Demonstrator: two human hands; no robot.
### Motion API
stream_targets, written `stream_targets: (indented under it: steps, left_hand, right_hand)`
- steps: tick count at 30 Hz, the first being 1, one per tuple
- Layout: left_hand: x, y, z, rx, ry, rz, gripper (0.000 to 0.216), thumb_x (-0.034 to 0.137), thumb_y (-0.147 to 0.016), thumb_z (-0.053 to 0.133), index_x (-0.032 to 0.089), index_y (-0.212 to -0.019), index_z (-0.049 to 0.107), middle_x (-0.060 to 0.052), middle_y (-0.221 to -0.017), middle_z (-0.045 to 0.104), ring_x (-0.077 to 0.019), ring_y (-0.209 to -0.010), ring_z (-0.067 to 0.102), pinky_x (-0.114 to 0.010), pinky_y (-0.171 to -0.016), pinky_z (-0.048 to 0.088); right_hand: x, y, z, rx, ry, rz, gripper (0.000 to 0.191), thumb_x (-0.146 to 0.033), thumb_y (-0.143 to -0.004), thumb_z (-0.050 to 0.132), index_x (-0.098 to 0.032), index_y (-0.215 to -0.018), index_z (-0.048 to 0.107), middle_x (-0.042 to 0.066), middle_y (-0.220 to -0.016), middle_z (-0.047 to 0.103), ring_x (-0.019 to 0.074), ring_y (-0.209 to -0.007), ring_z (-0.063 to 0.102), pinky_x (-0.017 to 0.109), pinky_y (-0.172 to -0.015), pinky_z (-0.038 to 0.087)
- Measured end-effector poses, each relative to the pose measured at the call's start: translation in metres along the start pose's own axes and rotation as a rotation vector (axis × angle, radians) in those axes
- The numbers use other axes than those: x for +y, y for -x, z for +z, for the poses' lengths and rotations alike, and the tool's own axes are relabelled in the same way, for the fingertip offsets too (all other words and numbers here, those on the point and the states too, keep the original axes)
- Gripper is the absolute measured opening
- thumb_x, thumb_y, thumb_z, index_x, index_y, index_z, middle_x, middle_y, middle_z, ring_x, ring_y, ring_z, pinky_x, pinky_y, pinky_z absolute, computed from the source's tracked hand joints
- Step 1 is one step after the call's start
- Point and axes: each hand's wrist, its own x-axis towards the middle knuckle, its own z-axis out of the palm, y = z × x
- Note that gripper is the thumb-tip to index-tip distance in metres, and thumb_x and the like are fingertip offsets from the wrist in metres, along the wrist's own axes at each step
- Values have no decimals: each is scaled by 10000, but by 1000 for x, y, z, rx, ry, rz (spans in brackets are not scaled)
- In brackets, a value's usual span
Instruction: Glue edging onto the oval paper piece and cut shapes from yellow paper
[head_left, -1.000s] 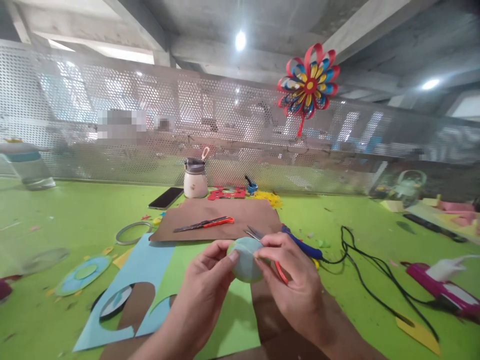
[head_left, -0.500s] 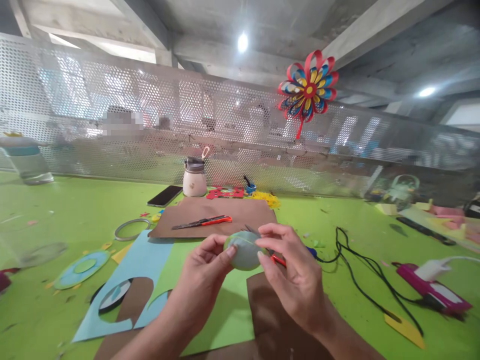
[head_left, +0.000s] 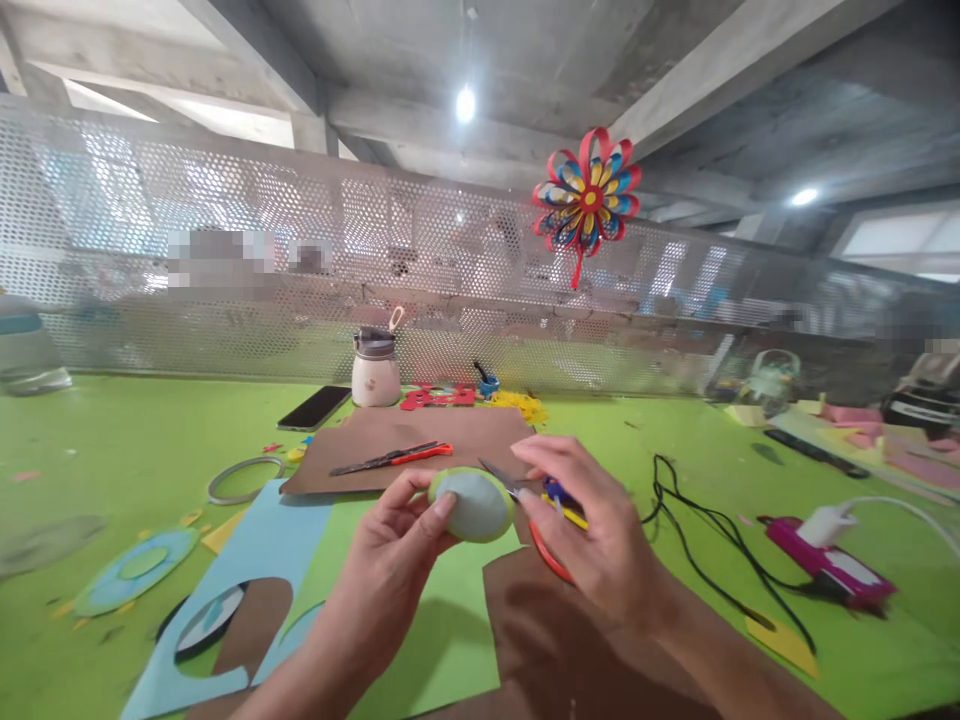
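My left hand (head_left: 412, 525) pinches a round, pale grey-green disc (head_left: 480, 507) with a brighter green rim, thumb on its near face. To its right is my right hand (head_left: 585, 520), thumb and fingers apart with nothing between them, just off the disc's edge. A pair of scissors with a red handle (head_left: 549, 556) is partly hidden behind my right hand, blades pointing to the disc. Beyond that hand, a blue and yellow object (head_left: 564, 503) shows in part. Below the hands lie green paper (head_left: 442, 630) and cut light-blue paper (head_left: 244, 540).
An orange-handled utility knife (head_left: 394, 457) lies on brown card (head_left: 465, 430). Behind stand a phone (head_left: 313, 408) and a white bottle (head_left: 376, 375). A tape ring (head_left: 246, 481) and a blue-green paper ring (head_left: 139, 572) are left; black cable (head_left: 697, 545) and a magenta power strip (head_left: 829, 565) right.
My right fingers have come off the disc and spread, so the scissors' blades and handle show more. The disc is still in my left hand. The whole view has shifted slightly.
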Motion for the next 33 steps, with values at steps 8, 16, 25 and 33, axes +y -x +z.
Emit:
stream_targets:
  steps: [8, 16, 25, 33]
  left_hand:
    - [-5, -3, -3, -25, -17, -51, 158, 245, -740, 737, 186, -848, 637, -26, -755, 691, -137, -672, 594, -275, -688, 481]
    - [-6, -3, -3, 8, -7, -92, 167, 254, -724, 752, 188, -844, 656, -15, -734, 667, -116, -659, 552, -214, -615, 437]
    - [-6, -1, -2, 28, -27, -105, 180, 267, -725, 747, 201, -866, 656, -10, -755, 665, -120, -670, 549, -216, -628, 428]
    - [-6, 2, -2, -5, 20, -133, 112, 253, -823, 647, 198, -921, 638, -40, -899, 678, -140, -753, 591, -243, -698, 447]
  right_hand:
    - [4, 17, 24, -69, 275, -151, 528, -105, -896, 495, -121, -1401, 340, 171, -1360, 418, 275, -1277, 376, 492, -1056, 354]
    - [10, 21, 26, -25, 331, -232, 513, -86, -882, 520, -110, -1373, 372, 204, -1351, 408, 309, -1249, 402, 523, -995, 403]
    - [4, 20, 24, -74, 235, -174, 383, -86, -873, 519, -142, -1250, 481, 174, -1327, 399, 282, -1195, 446, 494, -970, 423]
    - [0, 21, 29, -91, 242, -187, 329, -93, -877, 520, -110, -1205, 519, 196, -1290, 435, 297, -1208, 434, 514, -972, 434]
